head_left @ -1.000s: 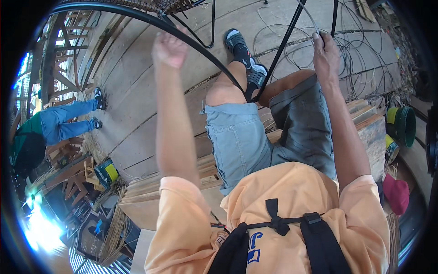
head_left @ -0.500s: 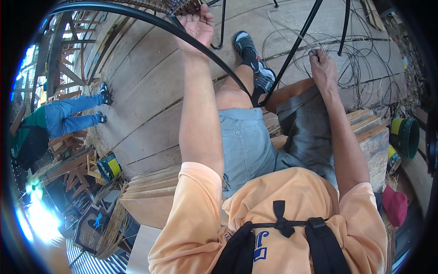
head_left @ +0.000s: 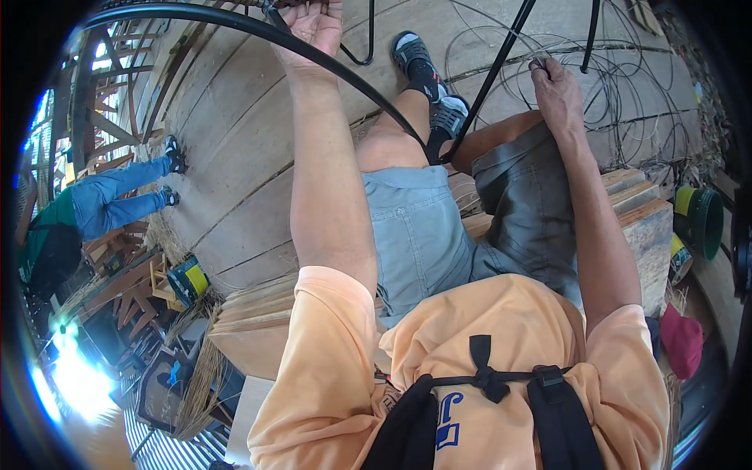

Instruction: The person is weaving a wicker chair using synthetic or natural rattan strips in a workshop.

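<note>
A black curved metal frame (head_left: 345, 76) with slender legs stands over my knees, looking like a piece of furniture. Just a sliver of its brown woven part shows at the top edge. My left hand (head_left: 313, 30) is palm up beside the frame under this weave, fingers loosely extended and partly cut off by the picture's edge; I see nothing in the palm. Over on the right, beyond a frame leg, my right hand (head_left: 559, 92) is closed, thumb and forefinger pinching what looks like a thin strand (head_left: 501, 25). Loose loops of similar strand (head_left: 627, 102) lie beside it.
I sit on stacked wooden boards (head_left: 258, 325). Green buckets (head_left: 699, 222) stand right and left. A red cap (head_left: 680, 341) lies at right. Another person in jeans (head_left: 117, 196) stands at far left near wooden frames. Plank flooring (head_left: 235, 149) stretches ahead.
My left hand has shifted a little up and to the left, so its fingers now reach the picture's edge. The right hand keeps its pinch, nearly in place. The view has tilted slightly.
</note>
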A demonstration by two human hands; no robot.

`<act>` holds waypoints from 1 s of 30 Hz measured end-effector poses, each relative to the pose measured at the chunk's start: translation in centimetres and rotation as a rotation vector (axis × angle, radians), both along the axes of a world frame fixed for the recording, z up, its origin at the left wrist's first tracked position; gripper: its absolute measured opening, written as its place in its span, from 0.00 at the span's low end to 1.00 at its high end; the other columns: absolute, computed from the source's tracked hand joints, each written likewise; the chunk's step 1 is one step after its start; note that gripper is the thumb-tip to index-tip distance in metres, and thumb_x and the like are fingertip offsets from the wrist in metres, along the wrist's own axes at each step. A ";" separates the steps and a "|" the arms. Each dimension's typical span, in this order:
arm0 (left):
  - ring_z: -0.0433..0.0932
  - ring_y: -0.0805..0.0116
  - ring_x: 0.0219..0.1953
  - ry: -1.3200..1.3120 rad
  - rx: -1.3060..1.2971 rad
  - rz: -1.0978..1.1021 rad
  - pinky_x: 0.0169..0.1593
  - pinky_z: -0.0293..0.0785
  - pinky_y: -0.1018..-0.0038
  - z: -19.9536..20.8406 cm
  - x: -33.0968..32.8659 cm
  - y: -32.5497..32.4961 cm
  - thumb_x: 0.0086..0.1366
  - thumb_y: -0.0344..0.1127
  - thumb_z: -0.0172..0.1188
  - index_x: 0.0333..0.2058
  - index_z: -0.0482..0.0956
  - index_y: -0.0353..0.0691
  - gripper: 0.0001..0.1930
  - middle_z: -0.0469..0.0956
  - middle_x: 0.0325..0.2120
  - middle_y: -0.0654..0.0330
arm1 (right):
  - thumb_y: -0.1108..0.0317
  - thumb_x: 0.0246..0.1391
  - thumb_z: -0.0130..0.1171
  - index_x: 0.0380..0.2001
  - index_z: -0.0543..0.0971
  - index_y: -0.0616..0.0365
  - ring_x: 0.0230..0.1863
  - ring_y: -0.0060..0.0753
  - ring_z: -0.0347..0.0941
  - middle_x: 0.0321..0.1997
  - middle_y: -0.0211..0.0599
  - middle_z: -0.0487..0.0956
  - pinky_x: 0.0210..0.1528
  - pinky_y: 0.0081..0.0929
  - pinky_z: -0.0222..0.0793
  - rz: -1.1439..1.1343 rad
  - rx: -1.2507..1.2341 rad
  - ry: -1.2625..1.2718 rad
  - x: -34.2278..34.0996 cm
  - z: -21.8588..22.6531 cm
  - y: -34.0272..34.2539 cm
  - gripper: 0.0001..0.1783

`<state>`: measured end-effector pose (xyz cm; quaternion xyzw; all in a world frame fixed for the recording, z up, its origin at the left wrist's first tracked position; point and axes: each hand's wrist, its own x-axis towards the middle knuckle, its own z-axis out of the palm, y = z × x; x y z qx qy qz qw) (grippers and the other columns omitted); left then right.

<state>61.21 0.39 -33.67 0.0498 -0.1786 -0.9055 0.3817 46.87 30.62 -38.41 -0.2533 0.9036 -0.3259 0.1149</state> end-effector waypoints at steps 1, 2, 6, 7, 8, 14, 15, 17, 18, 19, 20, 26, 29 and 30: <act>0.73 0.50 0.44 -0.001 0.003 0.000 0.45 0.74 0.58 -0.1 -0.1 0.1 0.58 0.28 0.43 0.41 0.69 0.30 0.14 0.73 0.42 0.48 | 0.59 0.52 0.45 0.35 0.75 0.61 0.39 0.58 0.70 0.32 0.56 0.75 0.42 0.43 0.66 0.000 0.003 -0.001 0.0 -0.1 0.1 0.17; 0.72 0.50 0.44 -0.021 -0.005 0.029 0.45 0.73 0.58 -0.2 -0.3 0.3 0.57 0.28 0.43 0.41 0.69 0.30 0.13 0.73 0.42 0.47 | 0.59 0.52 0.45 0.35 0.75 0.61 0.39 0.58 0.70 0.32 0.56 0.76 0.42 0.43 0.66 -0.004 0.002 0.001 -0.1 -0.2 0.2 0.17; 0.72 0.49 0.43 -0.026 -0.059 0.011 0.45 0.72 0.57 -0.2 0.5 -0.8 0.55 0.26 0.44 0.39 0.70 0.30 0.13 0.73 0.41 0.46 | 0.58 0.52 0.46 0.34 0.76 0.60 0.38 0.58 0.71 0.31 0.56 0.76 0.41 0.42 0.66 -0.001 -0.016 -0.018 0.2 0.2 -0.5 0.17; 0.72 0.49 0.43 -0.028 -0.061 0.014 0.45 0.72 0.57 -0.3 0.6 -1.1 0.55 0.26 0.44 0.39 0.70 0.30 0.13 0.73 0.41 0.46 | 0.58 0.52 0.46 0.34 0.76 0.60 0.38 0.58 0.71 0.31 0.56 0.76 0.41 0.42 0.66 0.002 -0.018 -0.020 0.3 0.3 -0.6 0.17; 0.72 0.49 0.43 -0.032 -0.040 0.009 0.45 0.73 0.57 -0.3 0.8 -1.3 0.55 0.26 0.44 0.39 0.70 0.30 0.13 0.73 0.41 0.46 | 0.58 0.52 0.46 0.34 0.75 0.60 0.38 0.58 0.71 0.31 0.56 0.76 0.40 0.42 0.66 -0.007 -0.031 -0.040 0.5 0.4 -0.7 0.17; 0.74 0.51 0.42 -0.014 0.015 0.038 0.43 0.74 0.58 0.1 -0.2 0.7 0.55 0.27 0.45 0.37 0.72 0.32 0.12 0.75 0.39 0.49 | 0.58 0.51 0.46 0.31 0.75 0.62 0.37 0.59 0.71 0.30 0.56 0.75 0.38 0.42 0.66 -0.036 -0.032 -0.053 0.0 -0.2 0.2 0.16; 0.74 0.52 0.42 0.013 0.002 0.056 0.42 0.75 0.59 0.3 -0.3 0.8 0.55 0.27 0.45 0.36 0.73 0.33 0.11 0.75 0.39 0.49 | 0.58 0.51 0.47 0.31 0.74 0.62 0.36 0.59 0.70 0.30 0.55 0.75 0.38 0.41 0.66 -0.038 -0.053 -0.064 -0.1 -0.2 0.2 0.16; 0.74 0.52 0.42 0.033 -0.013 0.065 0.42 0.75 0.59 -0.2 -0.4 0.6 0.55 0.27 0.45 0.36 0.73 0.33 0.11 0.75 0.40 0.50 | 0.58 0.51 0.47 0.31 0.74 0.62 0.36 0.58 0.70 0.30 0.55 0.75 0.38 0.40 0.66 -0.053 -0.072 -0.078 0.0 -0.2 0.3 0.16; 0.75 0.53 0.42 0.053 -0.028 0.074 0.42 0.76 0.59 -0.4 -0.3 0.4 0.55 0.27 0.45 0.36 0.73 0.33 0.11 0.75 0.40 0.50 | 0.58 0.51 0.47 0.31 0.74 0.62 0.36 0.58 0.71 0.30 0.54 0.76 0.38 0.39 0.66 -0.066 -0.092 -0.091 0.0 -0.2 0.3 0.16; 0.75 0.52 0.42 0.052 -0.056 0.043 0.43 0.75 0.58 -0.5 -0.2 0.1 0.55 0.27 0.45 0.37 0.73 0.33 0.12 0.75 0.40 0.50 | 0.58 0.51 0.47 0.31 0.74 0.62 0.36 0.58 0.71 0.30 0.54 0.76 0.38 0.39 0.66 -0.066 -0.094 -0.092 0.0 -0.2 0.3 0.16; 0.75 0.52 0.42 0.052 -0.058 0.045 0.43 0.75 0.58 -0.6 0.0 -0.2 0.55 0.27 0.45 0.37 0.73 0.33 0.12 0.75 0.40 0.50 | 0.58 0.51 0.48 0.31 0.75 0.62 0.36 0.57 0.71 0.30 0.53 0.76 0.38 0.38 0.66 -0.067 -0.128 -0.113 -0.1 -0.3 0.3 0.17; 0.75 0.58 0.42 -0.208 -0.207 -0.007 0.37 0.76 0.69 0.4 0.9 0.3 0.56 0.29 0.47 0.39 0.71 0.34 0.12 0.74 0.40 0.52 | 0.55 0.52 0.49 0.33 0.75 0.64 0.34 0.53 0.71 0.29 0.54 0.75 0.38 0.35 0.65 -0.097 -0.275 -0.086 0.7 1.5 0.1 0.19; 0.70 0.48 0.43 -0.558 0.012 0.139 0.46 0.67 0.54 0.4 2.3 3.3 0.63 0.39 0.41 0.44 0.63 0.33 0.16 0.65 0.44 0.50 | 0.53 0.53 0.49 0.32 0.74 0.65 0.32 0.53 0.68 0.28 0.52 0.75 0.37 0.35 0.63 -0.079 -0.268 -0.120 0.3 1.6 0.2 0.21; 0.71 0.51 0.37 -0.614 -0.010 0.138 0.42 0.68 0.57 0.4 3.1 5.0 0.65 0.49 0.37 0.37 0.66 0.34 0.21 0.68 0.39 0.52 | 0.53 0.54 0.48 0.31 0.74 0.65 0.31 0.53 0.68 0.27 0.51 0.74 0.36 0.36 0.62 -0.044 -0.293 -0.100 0.3 1.4 0.6 0.21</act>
